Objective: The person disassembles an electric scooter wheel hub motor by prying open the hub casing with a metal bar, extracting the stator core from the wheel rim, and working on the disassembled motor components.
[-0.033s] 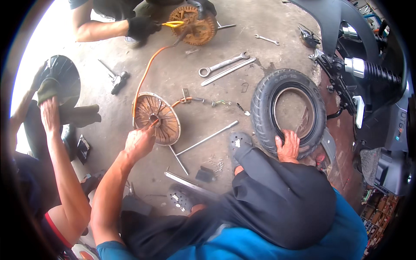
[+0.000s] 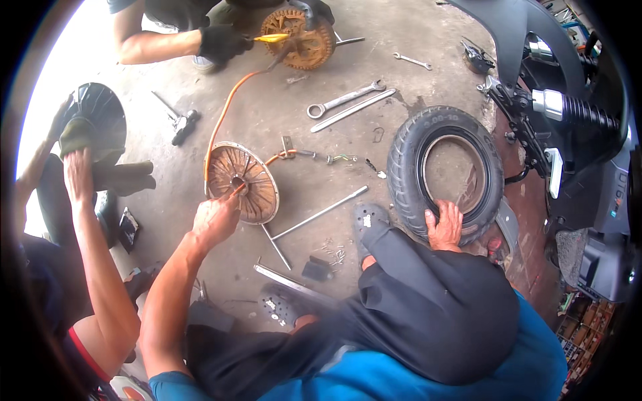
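Observation:
My left hand is closed at the near rim of a round, rust-brown motor cover with radial ribs. From the curled fingers a thin reddish tip points at the cover's hub; whether it is a finger or a tool I cannot make out. An orange cable runs from behind the cover to a rusty toothed motor core at the far side. On the near inner edge of a black scooter tyre, my right hand rests with fingers stretched out.
A gloved co-worker's hand holds a yellow-handled tool at the core. Another person's hand wipes a dark disc with a cloth. Wrenches, a T-handle wrench and small screws lie around; a scooter stands right.
The gloved co-worker's hand and yellow-handled tool have shifted slightly to the right. The disc and wiping hand at left moved a little. My hands stay in place.

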Motion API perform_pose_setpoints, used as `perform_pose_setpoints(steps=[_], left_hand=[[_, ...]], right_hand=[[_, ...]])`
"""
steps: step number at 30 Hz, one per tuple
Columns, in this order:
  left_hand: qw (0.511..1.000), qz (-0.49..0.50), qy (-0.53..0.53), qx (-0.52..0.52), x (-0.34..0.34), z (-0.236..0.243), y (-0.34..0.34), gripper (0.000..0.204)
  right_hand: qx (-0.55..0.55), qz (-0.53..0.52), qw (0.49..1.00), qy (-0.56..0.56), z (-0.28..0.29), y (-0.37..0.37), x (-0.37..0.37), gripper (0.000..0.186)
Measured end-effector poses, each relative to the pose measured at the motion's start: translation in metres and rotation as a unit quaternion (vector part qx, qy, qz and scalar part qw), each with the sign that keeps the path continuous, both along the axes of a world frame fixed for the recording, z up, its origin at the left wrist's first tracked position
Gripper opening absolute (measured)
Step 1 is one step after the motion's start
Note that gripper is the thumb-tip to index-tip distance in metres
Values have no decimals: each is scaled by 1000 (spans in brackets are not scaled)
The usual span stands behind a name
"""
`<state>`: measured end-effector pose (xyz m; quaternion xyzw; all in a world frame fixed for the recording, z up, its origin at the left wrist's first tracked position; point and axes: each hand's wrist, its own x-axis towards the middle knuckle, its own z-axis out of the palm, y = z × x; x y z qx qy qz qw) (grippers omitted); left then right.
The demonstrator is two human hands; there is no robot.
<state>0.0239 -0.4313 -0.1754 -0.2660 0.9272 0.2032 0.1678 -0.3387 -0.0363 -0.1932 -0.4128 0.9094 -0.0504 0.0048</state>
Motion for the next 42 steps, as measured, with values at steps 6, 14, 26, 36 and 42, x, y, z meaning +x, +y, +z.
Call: perform_pose_setpoints(steps=[6,14,26,36,42], left_hand=[[1000,8,15,-4,6,-6,1,20],[1000,10,-12,-5,3,-6,1,22],[1000,6,-19,2,4,-5,-1,23],[1000,17,-19,-17,5,-11,1,24],[1000,2,-10,-15,6,-11,-1,25]], right_hand=[[8,-4,1000,-5,1,-1,2,44],[19,0,1000,-5,1,1,0,44],[21,0,1000,-3,5,-2,1,44],[3,15,1000,2,3,-1,1,41],[17,6,1000,0,3,-1,1,44]])
